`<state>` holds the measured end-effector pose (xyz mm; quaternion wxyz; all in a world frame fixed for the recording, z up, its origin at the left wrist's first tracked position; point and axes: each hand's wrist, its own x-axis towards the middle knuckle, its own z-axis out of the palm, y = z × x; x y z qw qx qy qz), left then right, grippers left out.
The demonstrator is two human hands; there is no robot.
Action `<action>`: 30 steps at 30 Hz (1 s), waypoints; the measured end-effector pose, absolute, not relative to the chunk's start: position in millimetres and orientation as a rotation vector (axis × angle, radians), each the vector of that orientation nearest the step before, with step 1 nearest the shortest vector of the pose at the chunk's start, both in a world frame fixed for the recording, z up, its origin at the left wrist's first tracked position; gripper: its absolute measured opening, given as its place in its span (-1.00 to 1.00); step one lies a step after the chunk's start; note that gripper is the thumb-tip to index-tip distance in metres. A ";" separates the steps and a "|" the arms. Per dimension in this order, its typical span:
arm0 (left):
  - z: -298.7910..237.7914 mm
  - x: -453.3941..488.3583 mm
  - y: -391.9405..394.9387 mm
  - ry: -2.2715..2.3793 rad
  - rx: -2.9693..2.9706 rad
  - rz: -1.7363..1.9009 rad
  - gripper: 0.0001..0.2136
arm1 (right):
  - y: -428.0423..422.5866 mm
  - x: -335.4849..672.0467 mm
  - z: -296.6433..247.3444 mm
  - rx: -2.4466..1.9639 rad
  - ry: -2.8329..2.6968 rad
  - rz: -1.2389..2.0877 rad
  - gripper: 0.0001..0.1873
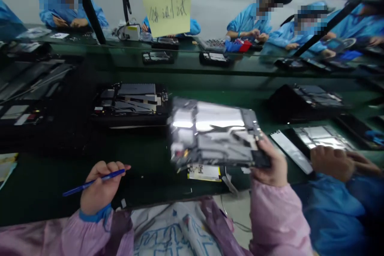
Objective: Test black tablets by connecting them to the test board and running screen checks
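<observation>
My right hand [274,164] grips the right end of an opened tablet [222,134], its inner battery and boards facing up and blurred by motion. The tablet is held above the green table. On the left, my left hand [100,186] has its fingers closed around a slim blue pen-like tool [85,186], which points down to the left. Beneath the raised tablet lies a silver battery-like piece [205,173] with yellow edges, partly covered from view. Behind the tablet, a black stack topped by another opened tablet [132,100] stands near its left end.
More opened tablets sit in a black stack at left [30,84] and on a black block at right [318,96]. A co-worker's hand [333,164] rests near a tablet and a white strip [291,151]. A yellow note [165,4] hangs ahead; people in blue work beyond a shelf.
</observation>
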<state>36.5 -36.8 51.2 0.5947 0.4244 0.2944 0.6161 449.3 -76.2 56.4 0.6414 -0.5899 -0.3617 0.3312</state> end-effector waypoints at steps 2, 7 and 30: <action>43.7 36.2 -27.9 0.708 0.948 1.421 -0.75 | -43.9 476.0 67.2 -1.245 -0.633 0.728 -0.63; 32.5 33.4 -25.8 0.721 0.910 1.231 -0.75 | 80.9 497.9 81.9 -1.224 -0.480 0.721 -0.57; 32.9 31.6 -33.7 0.740 0.918 1.071 -0.65 | 190.6 298.6 84.3 -1.680 -1.435 1.030 -0.67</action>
